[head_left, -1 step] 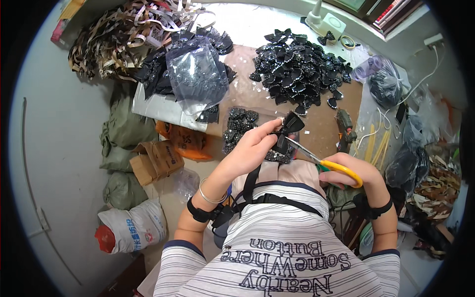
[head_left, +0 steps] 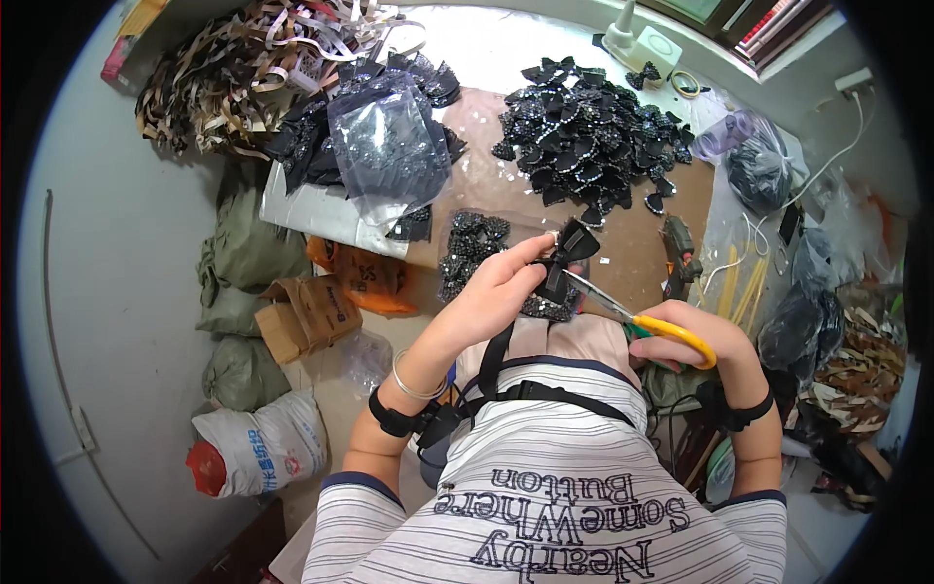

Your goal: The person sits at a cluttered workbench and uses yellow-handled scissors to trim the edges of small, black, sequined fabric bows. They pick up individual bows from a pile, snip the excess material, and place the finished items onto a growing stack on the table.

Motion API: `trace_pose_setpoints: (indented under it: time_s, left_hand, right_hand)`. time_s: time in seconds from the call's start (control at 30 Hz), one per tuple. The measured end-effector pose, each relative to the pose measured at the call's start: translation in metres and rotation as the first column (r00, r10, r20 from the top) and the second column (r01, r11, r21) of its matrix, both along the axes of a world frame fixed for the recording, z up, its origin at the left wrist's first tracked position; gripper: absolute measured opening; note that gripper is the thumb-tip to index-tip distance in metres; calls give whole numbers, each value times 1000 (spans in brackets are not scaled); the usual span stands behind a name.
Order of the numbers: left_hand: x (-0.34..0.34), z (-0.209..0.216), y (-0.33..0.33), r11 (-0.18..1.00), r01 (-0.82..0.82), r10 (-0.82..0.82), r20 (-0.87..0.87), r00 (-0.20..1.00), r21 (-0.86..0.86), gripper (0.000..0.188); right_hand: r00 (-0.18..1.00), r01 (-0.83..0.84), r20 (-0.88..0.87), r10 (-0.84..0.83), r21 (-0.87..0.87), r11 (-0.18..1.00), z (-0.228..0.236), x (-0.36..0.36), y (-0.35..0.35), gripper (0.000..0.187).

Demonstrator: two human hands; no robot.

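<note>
Between the fingertips of my left hand (head_left: 494,290) is a black fabric bow (head_left: 572,251), pinched near its middle over the table's near edge. In my right hand (head_left: 686,329) I grip yellow-handled scissors (head_left: 671,329). Their metal blades point up and left, with the tips at the bow's lower part; whether they touch it I cannot tell. Under and behind my left hand, black sequinned bows (head_left: 477,243) lie in a clear bag. A hot glue gun (head_left: 681,245) rests on the table to the right.
A large heap of black sequinned bows (head_left: 589,136) covers the table's far middle. At far left are black pieces under a clear plastic bag (head_left: 389,146) and a tangle of ribbons (head_left: 209,88). A white bottle (head_left: 623,34) stands at the back. Sacks (head_left: 243,375) and a cardboard box (head_left: 306,321) sit on the left floor.
</note>
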State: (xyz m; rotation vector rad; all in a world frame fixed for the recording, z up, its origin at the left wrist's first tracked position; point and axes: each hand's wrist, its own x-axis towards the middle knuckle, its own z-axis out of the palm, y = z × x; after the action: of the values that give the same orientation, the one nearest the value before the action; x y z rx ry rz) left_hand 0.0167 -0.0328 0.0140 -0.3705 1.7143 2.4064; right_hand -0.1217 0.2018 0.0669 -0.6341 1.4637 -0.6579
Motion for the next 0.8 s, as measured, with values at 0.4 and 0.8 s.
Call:
trace_pose_setpoints:
  time_s: [0.4, 0.8]
  left_hand:
    - [-11, -6, 8, 994, -112, 112, -37, 993, 11, 34]
    - [-74, -150, -28, 927, -38, 89, 122, 988, -374, 31]
  right_hand:
    - [711, 703, 225, -666, -267, 660, -49, 19, -19, 15]
    - [448, 884, 89, -890, -194, 426, -100, 11, 24, 11]
